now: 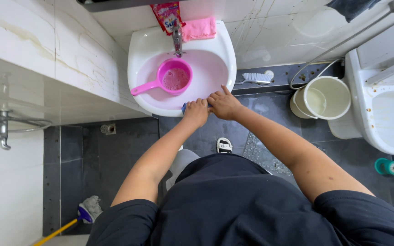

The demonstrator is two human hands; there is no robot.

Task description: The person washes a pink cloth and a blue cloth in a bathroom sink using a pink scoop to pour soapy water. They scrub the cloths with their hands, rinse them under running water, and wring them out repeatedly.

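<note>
Hands: left hand point(196, 111) and right hand point(223, 104) both closed on a small blue scrubber point(184, 107) at the sink point(226, 54) front rim.
Done: soapy water fills the basin; pink ladle point(168, 79) sits in it.
Left: rim scrubbing apparently underway, rinse pending.

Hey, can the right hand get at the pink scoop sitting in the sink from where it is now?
Probably yes. The right hand rests on the front rim of the sink, beside the left hand. The pink scoop sits in the open basin just beyond, with nothing lying between them.
</note>
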